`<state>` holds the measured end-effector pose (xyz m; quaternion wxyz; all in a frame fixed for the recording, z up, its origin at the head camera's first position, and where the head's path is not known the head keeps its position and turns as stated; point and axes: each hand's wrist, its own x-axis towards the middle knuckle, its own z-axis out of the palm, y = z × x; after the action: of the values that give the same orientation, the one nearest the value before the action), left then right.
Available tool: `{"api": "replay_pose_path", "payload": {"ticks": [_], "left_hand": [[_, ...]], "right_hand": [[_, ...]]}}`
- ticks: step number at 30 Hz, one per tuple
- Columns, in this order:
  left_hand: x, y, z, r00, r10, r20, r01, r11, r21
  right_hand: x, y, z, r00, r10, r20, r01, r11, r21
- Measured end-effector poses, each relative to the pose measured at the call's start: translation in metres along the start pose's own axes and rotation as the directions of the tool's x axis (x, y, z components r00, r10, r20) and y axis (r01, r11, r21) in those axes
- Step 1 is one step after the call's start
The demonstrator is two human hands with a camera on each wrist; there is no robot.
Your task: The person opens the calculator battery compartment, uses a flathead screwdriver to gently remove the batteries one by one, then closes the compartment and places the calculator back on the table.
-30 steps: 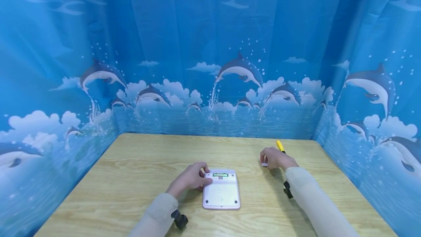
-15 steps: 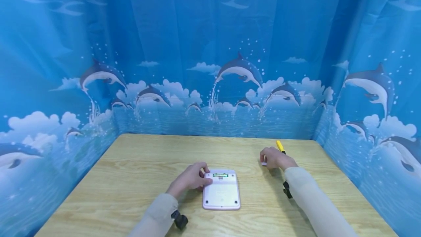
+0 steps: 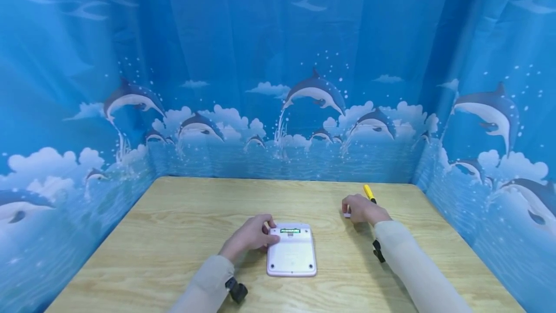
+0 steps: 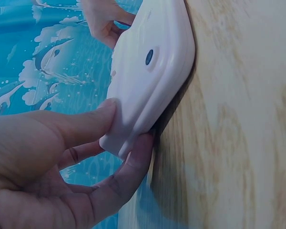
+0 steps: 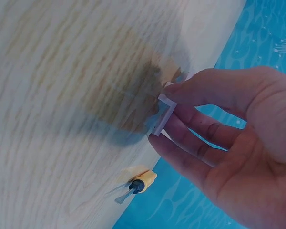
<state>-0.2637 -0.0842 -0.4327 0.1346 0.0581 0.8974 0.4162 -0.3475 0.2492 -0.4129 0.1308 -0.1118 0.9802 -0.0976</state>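
Note:
A pale pink-white calculator (image 3: 292,257) lies back side up on the table, its battery bay uncovered and a green battery (image 3: 290,231) showing in it. My left hand (image 3: 251,234) grips its upper left edge, thumb on top and fingers beneath; in the left wrist view that edge is tilted up off the wood. Farther right, my right hand (image 3: 360,208) pinches a small pale battery cover (image 5: 166,117) between thumb and fingertips, close above the tabletop. Beyond that hand lies a screwdriver (image 5: 144,182) with a yellow and black handle, its flat metal blade visible in the right wrist view.
The wood-grain table (image 3: 195,206) reaches back to a blue dolphin-print curtain (image 3: 269,62), which also closes off both sides. A dark strap device (image 3: 236,290) sits on the left wrist, and another (image 3: 379,251) on the right.

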Motion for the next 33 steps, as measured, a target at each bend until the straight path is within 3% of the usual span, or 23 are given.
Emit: {"api": "replay_pose_path", "payload": {"ticks": [33], "left_hand": [[0.0004,-0.0005,-0.0005,1.000,0.000,-0.002,0.000,1.000,-0.007]], "right_hand": [[-0.0004,-0.0028,0.0015,1.000,0.005,-0.001,-0.005,1.000,-0.017]]}}
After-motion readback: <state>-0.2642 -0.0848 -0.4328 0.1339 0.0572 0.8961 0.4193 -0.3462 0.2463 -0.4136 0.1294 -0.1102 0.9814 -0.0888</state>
